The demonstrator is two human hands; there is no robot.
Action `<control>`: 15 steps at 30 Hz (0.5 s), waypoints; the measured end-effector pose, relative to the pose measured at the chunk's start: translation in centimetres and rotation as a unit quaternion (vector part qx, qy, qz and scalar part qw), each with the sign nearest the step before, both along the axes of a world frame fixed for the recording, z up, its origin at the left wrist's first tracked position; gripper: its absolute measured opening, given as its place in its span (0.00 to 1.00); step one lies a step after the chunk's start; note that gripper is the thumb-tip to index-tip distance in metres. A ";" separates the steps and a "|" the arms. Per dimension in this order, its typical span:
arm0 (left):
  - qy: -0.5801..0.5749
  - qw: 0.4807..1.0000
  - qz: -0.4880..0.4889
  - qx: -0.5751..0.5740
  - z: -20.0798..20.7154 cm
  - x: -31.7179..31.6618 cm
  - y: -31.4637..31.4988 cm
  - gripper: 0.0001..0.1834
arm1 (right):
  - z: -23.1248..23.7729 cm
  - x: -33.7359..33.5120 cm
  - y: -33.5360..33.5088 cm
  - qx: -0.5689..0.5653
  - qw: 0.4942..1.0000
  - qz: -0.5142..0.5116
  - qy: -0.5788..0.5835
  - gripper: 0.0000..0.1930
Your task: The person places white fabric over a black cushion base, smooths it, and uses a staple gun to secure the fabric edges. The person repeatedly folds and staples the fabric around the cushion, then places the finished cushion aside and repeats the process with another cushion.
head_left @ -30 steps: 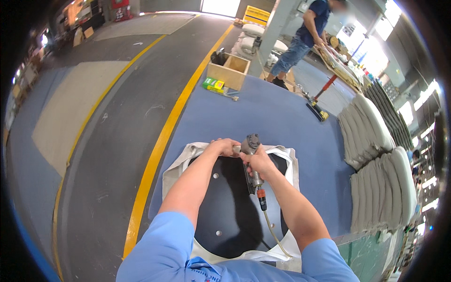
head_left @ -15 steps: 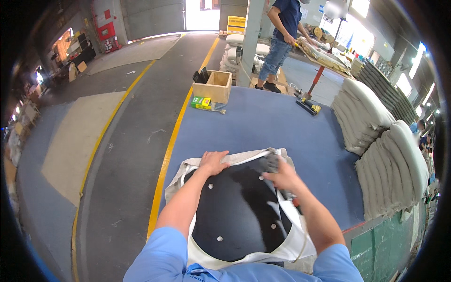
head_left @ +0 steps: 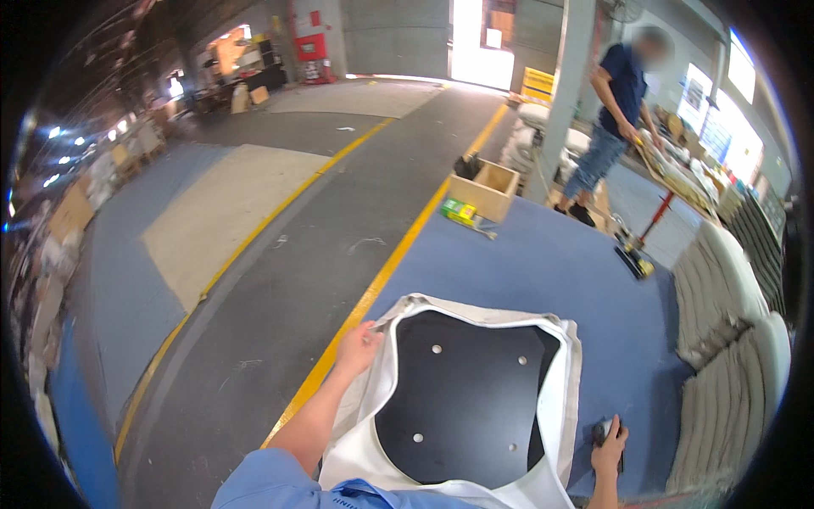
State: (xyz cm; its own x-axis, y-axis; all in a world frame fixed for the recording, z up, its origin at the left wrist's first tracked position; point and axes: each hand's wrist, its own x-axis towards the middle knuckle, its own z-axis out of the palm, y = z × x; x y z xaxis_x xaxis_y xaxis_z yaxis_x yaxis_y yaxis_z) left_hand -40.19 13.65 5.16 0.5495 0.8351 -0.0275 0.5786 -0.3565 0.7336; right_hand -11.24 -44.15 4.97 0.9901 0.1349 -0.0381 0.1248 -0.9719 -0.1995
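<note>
We seem to be adjusting the white cover [head_left: 363, 454] around the black board [head_left: 466, 399], which lies between our left hand [head_left: 356, 349], fingers bent, pinch unclear, and our right hand [head_left: 608, 451], wrapped around a dark tool [head_left: 601, 431]; continuing calls for taut edges.

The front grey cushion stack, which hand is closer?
Right. The right hand, around a dark tool, is just left of the cushion stack; the left hand is farther left, across the black panel, by the upper-left corner of the white cover.
</note>
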 end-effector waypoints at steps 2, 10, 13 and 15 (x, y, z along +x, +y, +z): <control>0.073 0.993 -0.006 -0.097 -0.6 -2.2 0.6 0.39 | 0.6 0.7 3.3 -0.057 0.996 0.014 0.063 0.43; 0.100 0.984 0.003 -0.144 -1.9 1.4 -2.3 0.49 | 0.0 5.8 16.1 0.351 0.896 -0.005 0.272 0.18; 0.063 0.983 0.020 -0.172 -1.5 1.8 -3.2 0.53 | -2.7 4.1 18.5 0.192 0.973 0.119 0.053 0.27; 0.025 0.984 0.038 -0.171 -1.2 1.7 -3.9 0.50 | -3.0 3.7 19.2 0.229 0.969 0.087 0.034 0.29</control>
State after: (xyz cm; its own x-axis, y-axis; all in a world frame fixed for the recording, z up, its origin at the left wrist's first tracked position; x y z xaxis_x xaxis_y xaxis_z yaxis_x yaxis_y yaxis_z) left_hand -38.46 9.71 3.93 0.4773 0.8110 -0.3384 0.6318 -0.0491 0.7736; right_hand -7.52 -25.00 2.01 0.9482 0.3177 0.0017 0.2507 -0.7449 -0.6183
